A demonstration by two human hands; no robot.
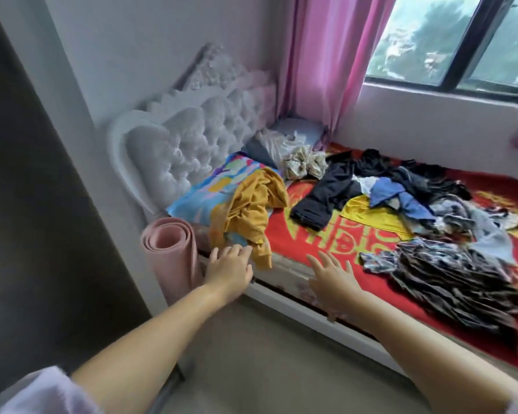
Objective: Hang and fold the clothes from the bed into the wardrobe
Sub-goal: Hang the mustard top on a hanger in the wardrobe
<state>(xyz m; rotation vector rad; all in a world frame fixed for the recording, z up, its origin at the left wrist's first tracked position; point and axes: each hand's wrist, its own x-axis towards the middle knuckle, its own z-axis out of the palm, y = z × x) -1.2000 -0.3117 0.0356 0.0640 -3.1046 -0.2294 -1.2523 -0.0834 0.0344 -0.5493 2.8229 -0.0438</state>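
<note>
A mustard-yellow garment lies crumpled over a colourful pillow at the near corner of the bed, which has a red and gold cover. My left hand reaches toward its hanging hem with fingers extended, fingertips at or just short of the cloth. My right hand hovers open over the bed's near edge, holding nothing. More clothes lie on the bed: a black garment, a blue one, a yellow one and a dark patterned pile.
A rolled pink mat stands against the bed beside my left hand. A white tufted headboard is at the left, pink curtains and a window behind. A dark panel fills the left edge. Bare floor lies below.
</note>
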